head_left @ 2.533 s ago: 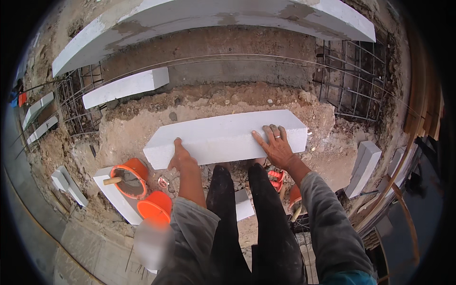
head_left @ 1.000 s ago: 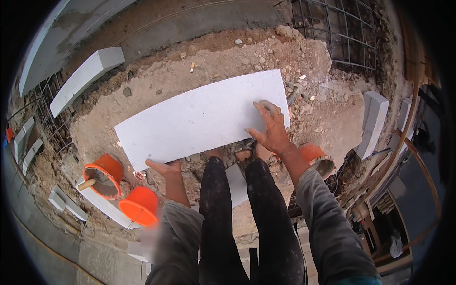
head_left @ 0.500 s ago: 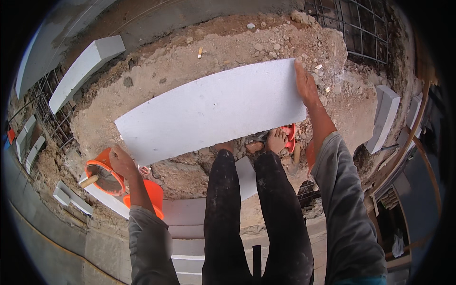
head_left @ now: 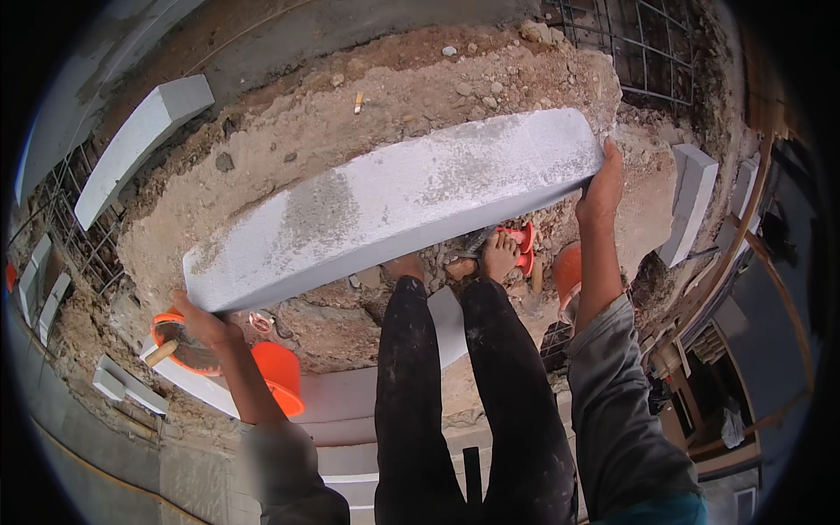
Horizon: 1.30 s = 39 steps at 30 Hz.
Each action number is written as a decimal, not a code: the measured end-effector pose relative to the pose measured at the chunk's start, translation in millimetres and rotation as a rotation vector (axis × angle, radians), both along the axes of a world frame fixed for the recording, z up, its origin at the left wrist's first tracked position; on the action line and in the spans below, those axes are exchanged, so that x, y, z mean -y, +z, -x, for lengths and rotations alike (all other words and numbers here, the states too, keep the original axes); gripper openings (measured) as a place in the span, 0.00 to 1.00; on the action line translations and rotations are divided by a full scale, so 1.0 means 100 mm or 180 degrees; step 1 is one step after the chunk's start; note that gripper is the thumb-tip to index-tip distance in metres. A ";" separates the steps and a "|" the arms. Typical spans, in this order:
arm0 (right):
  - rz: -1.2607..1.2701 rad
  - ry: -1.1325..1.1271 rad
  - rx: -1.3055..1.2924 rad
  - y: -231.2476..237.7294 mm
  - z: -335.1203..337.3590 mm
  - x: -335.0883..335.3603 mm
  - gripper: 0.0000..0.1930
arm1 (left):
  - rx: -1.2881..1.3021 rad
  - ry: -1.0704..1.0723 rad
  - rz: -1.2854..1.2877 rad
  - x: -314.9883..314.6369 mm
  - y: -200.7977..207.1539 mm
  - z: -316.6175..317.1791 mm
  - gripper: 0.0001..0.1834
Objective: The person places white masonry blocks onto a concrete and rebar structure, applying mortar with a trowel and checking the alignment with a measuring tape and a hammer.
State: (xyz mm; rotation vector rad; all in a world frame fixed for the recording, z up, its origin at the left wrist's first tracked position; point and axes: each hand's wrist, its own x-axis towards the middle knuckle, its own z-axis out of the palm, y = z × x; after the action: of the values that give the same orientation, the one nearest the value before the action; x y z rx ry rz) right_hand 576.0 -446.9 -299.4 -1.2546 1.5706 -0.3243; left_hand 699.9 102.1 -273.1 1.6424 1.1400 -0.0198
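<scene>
A long white block [head_left: 394,188], like a lightweight concrete block, is tilted between my hands, with grey mortar-like smears on its upward face and a clean long side toward me. My left hand [head_left: 203,325] grips its left end from below, close above an orange bucket [head_left: 160,325] of grey mix with a wooden handle [head_left: 162,353] sticking out. Around the right end, my right hand [head_left: 602,185] is closed, fingers along the edge. Rubble and rough ground lie beneath the block.
An orange container [head_left: 278,378] stands beside my left forearm, another orange bucket [head_left: 568,269] near my right wrist. A red tool [head_left: 528,248] lies by my bare foot. Other white blocks [head_left: 144,140] rest at left and right [head_left: 689,206]. Steel rebar mesh [head_left: 652,52] fills a trench at the far right.
The block has been rolled over in my hands: its smooth broad face was up, and now the smeared face shows. Its left end has shifted left and down.
</scene>
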 end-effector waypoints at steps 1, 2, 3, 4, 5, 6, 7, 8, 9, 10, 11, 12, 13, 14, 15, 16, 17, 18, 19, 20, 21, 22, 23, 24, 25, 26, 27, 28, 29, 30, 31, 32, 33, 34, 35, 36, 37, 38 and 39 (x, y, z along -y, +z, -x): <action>-0.0083 -0.0255 0.0367 0.09 -0.02 0.00 0.26 | 0.0162 -0.0052 0.0037 -0.01 0.03 0.01 0.32; 0.0005 -0.0276 0.0604 0.12 -0.03 0.08 0.23 | 0.0359 -0.0110 0.0095 0.03 0.05 -0.03 0.30; 0.0078 -0.0307 0.0810 0.11 0.02 0.16 0.20 | 0.0525 -0.0176 0.0138 0.05 0.07 -0.05 0.29; 0.0151 -0.0341 0.1012 0.07 0.08 0.21 0.18 | 0.0660 -0.0171 0.0256 0.09 0.05 -0.07 0.27; 0.0088 -0.0341 0.1268 0.02 0.11 0.22 0.18 | 0.0786 -0.0174 0.0378 0.17 0.02 -0.13 0.26; 0.0034 -0.0346 0.1514 -0.05 0.13 0.23 0.18 | 0.0900 -0.0180 0.0507 0.25 -0.02 -0.16 0.24; -0.0015 -0.0353 0.1757 -0.12 0.15 0.24 0.18 | 0.0747 -0.0241 0.0346 0.29 -0.09 -0.19 0.23; 0.0035 -0.0486 0.1664 -0.22 0.16 0.18 0.19 | 0.0589 -0.0309 0.0180 0.31 -0.19 -0.18 0.22; -0.0103 -0.0666 0.1536 -0.38 0.24 0.19 0.18 | 0.0397 -0.0395 0.0006 0.30 -0.25 -0.11 0.21; -0.0057 -0.0572 0.1199 -0.44 0.21 0.15 0.17 | 0.0305 -0.0583 -0.0420 0.29 -0.30 -0.03 0.20; 0.0068 -0.0478 0.1232 -0.45 0.25 0.15 0.17 | 0.0302 -0.0760 -0.0512 0.28 -0.35 0.00 0.19; -0.0003 -0.0407 0.1211 -0.41 0.32 0.21 0.16 | 0.0281 -0.0954 -0.0574 0.28 -0.35 0.05 0.19; 0.0016 -0.0345 0.0917 -0.46 0.40 0.26 0.18 | 0.0267 -0.1156 -0.0630 0.29 -0.36 0.08 0.19; 0.0121 -0.0021 0.0625 -0.32 0.28 0.14 0.22 | 0.0252 -0.1333 -0.0928 0.33 -0.28 0.04 0.19; 0.0212 0.0303 0.0250 -0.24 0.27 0.14 0.27 | 0.0050 -0.1460 -0.1012 0.37 -0.24 -0.03 0.20; 0.0370 0.0559 0.0278 -0.15 0.31 0.10 0.29 | -0.0161 -0.1611 -0.1091 0.35 -0.20 -0.11 0.20; 0.0078 0.0510 0.0165 0.03 0.32 0.01 0.28 | -0.0357 -0.1744 -0.1205 0.28 -0.16 -0.19 0.20; 0.0271 0.0930 -0.0094 -0.08 0.71 0.12 0.29 | -0.0620 -0.2077 -0.1288 0.25 -0.19 -0.30 0.21; 0.0432 0.1687 -0.0609 0.06 0.88 0.00 0.29 | -0.0892 -0.2344 -0.1489 0.06 -0.18 -0.38 0.22; 0.0359 0.2049 -0.0972 0.36 0.98 -0.16 0.28 | -0.1176 -0.2616 -0.1673 -0.04 -0.16 -0.39 0.24; 0.0111 0.1979 -0.0878 0.51 1.31 -0.26 0.27 | -0.1016 -0.2736 -0.1707 0.02 -0.12 -0.34 0.24; -0.0145 0.1923 -0.0746 0.54 1.72 -0.37 0.26 | -0.0844 -0.2828 -0.1764 0.08 -0.09 -0.30 0.25; -0.0026 0.2074 -0.1029 0.63 2.05 -0.49 0.24 | -0.0662 -0.2885 -0.1871 0.08 -0.02 -0.26 0.26; 0.0073 0.2240 -0.1280 0.70 2.40 -0.63 0.21 | -0.0562 -0.2918 -0.2150 0.03 0.09 -0.19 0.26; -0.0312 0.2061 -0.1407 0.67 2.81 -0.75 0.20 | -0.0452 -0.2954 -0.2413 0.02 0.15 -0.10 0.27; -0.0708 0.1862 -0.1552 0.62 3.23 -0.86 0.18 | -0.0356 -0.3011 -0.2662 0.06 0.21 -0.01 0.27; -0.0750 0.1870 -0.1677 0.58 3.62 -0.98 0.17 | -0.0466 -0.2994 -0.2610 0.25 0.36 0.07 0.27; -0.0795 0.1874 -0.1805 0.54 3.88 -1.06 0.16 | -0.0578 -0.2982 -0.2554 0.55 0.57 0.18 0.27; -0.0848 0.1774 -0.1964 0.50 3.99 -1.07 0.15 | -0.0692 -0.2953 -0.2514 0.76 0.73 0.34 0.27; -0.0912 0.1671 -0.2120 0.45 4.11 -1.11 0.15 | -0.0623 -0.3056 -0.2460 0.82 0.78 0.49 0.27; -0.0980 0.1567 -0.2279 0.40 4.24 -1.15 0.14 | -0.0559 -0.3162 -0.2402 0.85 0.82 0.64 0.27; -0.0766 0.1399 -0.2355 0.37 4.31 -1.18 0.13 | -0.0502 -0.3269 -0.2350 0.89 0.84 0.78 0.27; -0.0555 0.1227 -0.2436 0.34 4.38 -1.19 0.12 | -0.0441 -0.3338 -0.2152 0.96 0.83 0.90 0.26; -0.0346 0.1053 -0.2522 0.31 4.47 -1.20 0.12 | -0.0385 -0.3408 -0.1951 1.02 0.82 1.03 0.26; -0.0168 0.0842 -0.2642 0.37 4.62 -1.26 0.11 | -0.0358 -0.3526 -0.1741 1.13 0.86 1.17 0.26; 0.0051 0.0754 -0.2675 0.43 4.74 -1.25 0.09 | -0.0324 -0.3484 -0.1476 1.42 0.89 1.32 0.24; 0.0093 0.0504 -0.2704 0.48 4.97 -1.27 0.08 | -0.0400 -0.3776 -0.1292 1.56 0.91 1.46 0.24; 0.0199 0.0237 -0.2711 0.50 5.22 -1.20 0.08 | -0.0421 -0.4050 -0.1066 1.75 0.88 1.56 0.23; 0.0268 -0.0009 -0.2705 0.52 5.32 -1.16 0.08 | -0.0464 -0.4314 -0.0880 1.95 0.92 1.68 0.23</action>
State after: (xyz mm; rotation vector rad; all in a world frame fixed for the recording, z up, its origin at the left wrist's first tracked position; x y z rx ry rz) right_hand 44.2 -330.6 -247.9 -1.5598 2.2791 0.1837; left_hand 531.7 -93.0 -181.5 2.3971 -0.0688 -0.8783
